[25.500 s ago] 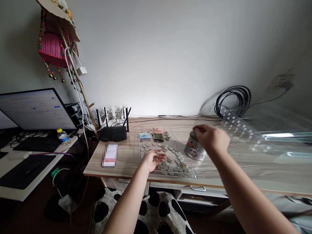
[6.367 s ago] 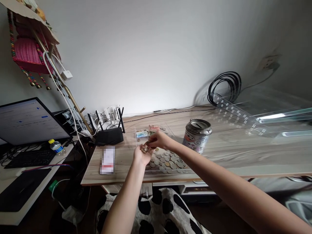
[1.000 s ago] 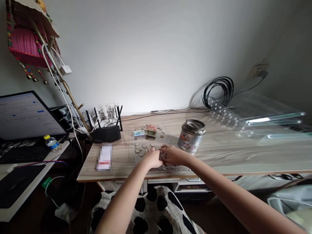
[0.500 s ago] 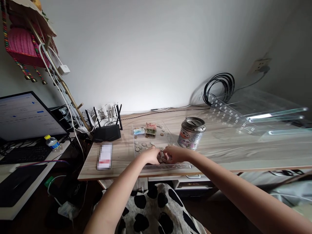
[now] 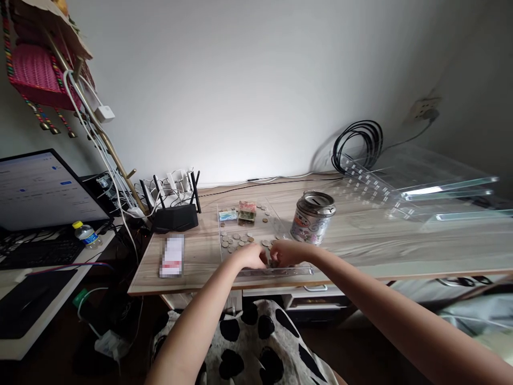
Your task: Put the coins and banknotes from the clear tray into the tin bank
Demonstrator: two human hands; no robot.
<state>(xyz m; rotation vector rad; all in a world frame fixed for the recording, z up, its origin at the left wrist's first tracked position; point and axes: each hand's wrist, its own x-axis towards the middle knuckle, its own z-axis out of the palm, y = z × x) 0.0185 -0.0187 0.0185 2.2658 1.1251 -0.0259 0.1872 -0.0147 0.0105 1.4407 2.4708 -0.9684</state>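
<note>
A clear flat tray (image 5: pixel 271 220) lies on the wooden desk (image 5: pixel 360 251) with several coins (image 5: pixel 234 239) scattered on it and folded banknotes (image 5: pixel 247 210) at its far end. Both hands rest on the tray's near part. My left hand (image 5: pixel 250 256) is curled over a heap of coins. My right hand (image 5: pixel 289 252) faces it, fingers bent down onto the same heap; the coins under them are mostly hidden. A printed tin money box (image 5: pixel 312 217) with a slotted lid stands upright just right of the tray.
A black router (image 5: pixel 175 215) and a blurred card (image 5: pixel 172 255) sit left of the tray. Clear plastic sheets (image 5: pixel 420 187) and a coiled black cable (image 5: pixel 358 145) fill the right side. A monitor (image 5: pixel 44 185), a keyboard and a small bottle (image 5: pixel 85 233) are on the left desk.
Both hands have drawn slightly closer together over the heap of coins at the tray's near edge. The view has hardly shifted.
</note>
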